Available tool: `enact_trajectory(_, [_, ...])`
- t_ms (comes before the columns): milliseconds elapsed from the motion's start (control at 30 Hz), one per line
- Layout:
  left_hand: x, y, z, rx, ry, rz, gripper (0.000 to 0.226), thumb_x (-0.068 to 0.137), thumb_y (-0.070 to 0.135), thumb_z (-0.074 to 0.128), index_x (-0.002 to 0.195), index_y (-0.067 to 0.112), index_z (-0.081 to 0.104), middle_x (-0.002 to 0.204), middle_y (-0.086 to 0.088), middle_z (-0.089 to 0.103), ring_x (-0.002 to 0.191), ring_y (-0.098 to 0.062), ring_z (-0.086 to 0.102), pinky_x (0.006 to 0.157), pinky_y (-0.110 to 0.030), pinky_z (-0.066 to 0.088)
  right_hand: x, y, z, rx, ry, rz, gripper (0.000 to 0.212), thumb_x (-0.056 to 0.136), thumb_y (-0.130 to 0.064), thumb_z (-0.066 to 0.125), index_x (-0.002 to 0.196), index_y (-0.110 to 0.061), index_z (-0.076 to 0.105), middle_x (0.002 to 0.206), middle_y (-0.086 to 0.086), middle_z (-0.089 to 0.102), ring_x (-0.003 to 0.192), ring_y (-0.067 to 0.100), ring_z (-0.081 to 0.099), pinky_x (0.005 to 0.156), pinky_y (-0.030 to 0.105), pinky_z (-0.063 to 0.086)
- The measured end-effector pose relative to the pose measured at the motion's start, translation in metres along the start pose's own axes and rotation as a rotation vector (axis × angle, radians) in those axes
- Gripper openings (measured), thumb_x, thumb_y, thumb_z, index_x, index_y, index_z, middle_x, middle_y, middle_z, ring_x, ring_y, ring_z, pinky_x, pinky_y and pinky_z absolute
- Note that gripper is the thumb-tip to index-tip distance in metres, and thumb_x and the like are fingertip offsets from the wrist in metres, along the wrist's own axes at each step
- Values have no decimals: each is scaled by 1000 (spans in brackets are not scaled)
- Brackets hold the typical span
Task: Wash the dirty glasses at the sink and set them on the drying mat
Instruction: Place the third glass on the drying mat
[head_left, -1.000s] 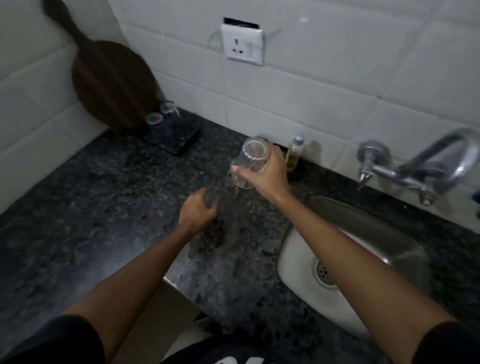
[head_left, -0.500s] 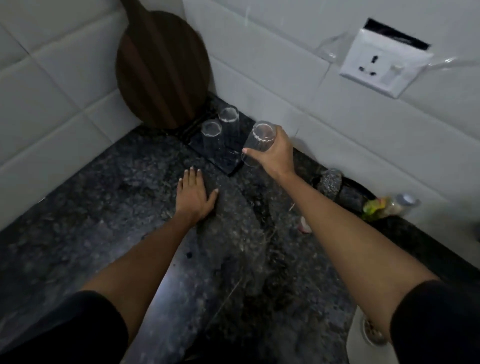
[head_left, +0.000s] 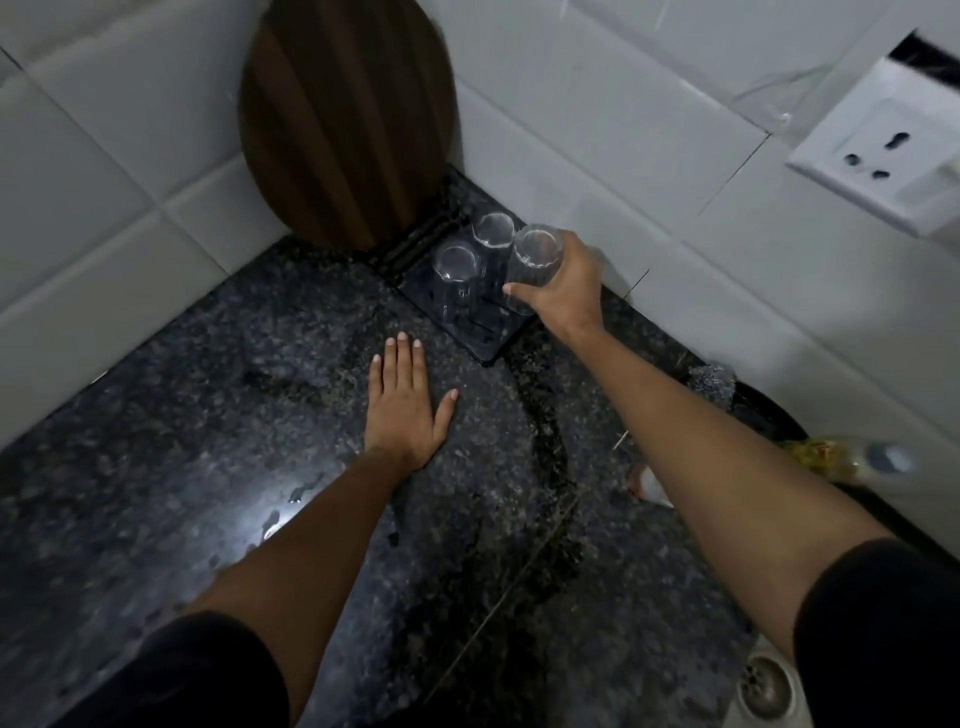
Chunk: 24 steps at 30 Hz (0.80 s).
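Gripping a clear glass round its side, the right hand held it tilted over the near right part of the dark drying mat, its base turned toward the camera. Whether its rim touched the mat could not be told. Two more glasses stood upside down on the mat just beside it: one toward the left, another behind, nearer the tiled corner. The left hand lay flat on the black granite counter, fingers straight and close together, thumb spread out. A round wooden board leaned against the wall behind the mat. A white wall socket sat up to the right.
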<state>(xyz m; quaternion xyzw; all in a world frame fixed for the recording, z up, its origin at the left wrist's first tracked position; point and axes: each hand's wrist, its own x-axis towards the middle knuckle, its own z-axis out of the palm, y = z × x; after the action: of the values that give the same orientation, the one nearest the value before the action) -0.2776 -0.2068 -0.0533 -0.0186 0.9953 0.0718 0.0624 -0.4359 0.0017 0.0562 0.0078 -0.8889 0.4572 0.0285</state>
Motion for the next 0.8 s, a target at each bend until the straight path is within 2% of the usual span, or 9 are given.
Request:
enact_trajectory(200, [-1,-1,-2,-3,-1,0,88,108,65,16,166,1,2,175,-21,1,163,-34,-5,131,-52,3,4,3,2,-4,-4,-12,84,59,-33,103,130,-15,61,119,-4,69,110,13,66,98,34,57])
enact_trajectory(467, [-1,0,-5,-12,-7,-1,88,108,65,17,166,1,2,175,-21,1,163,-34,-5,131,-52,3,7,4,2,-15,-32,-14,83,61,-31,102,132,-13,61,119,-8,66,112,10,62,99,25,51])
enact_trajectory(700, [-1,-2,-4,-35,-5,11,88,108,65,18,166,1,3,175,-21,0,163,-33,-5,131,-52,2,2,4,3,-27,-31,-19,87,60,-38,101,132,-14,60,123,-2,69,114,15,66,102,38,56])
enact_trajectory(800, [0,-2,-3,-54,-9,11,89,107,65,18,166,0,6,175,-22,3,163,-35,-2,131,-51,0,-8,0,-8,-40,-34,7,91,63,-37,100,139,-12,58,129,1,66,117,13,62,103,30,53])
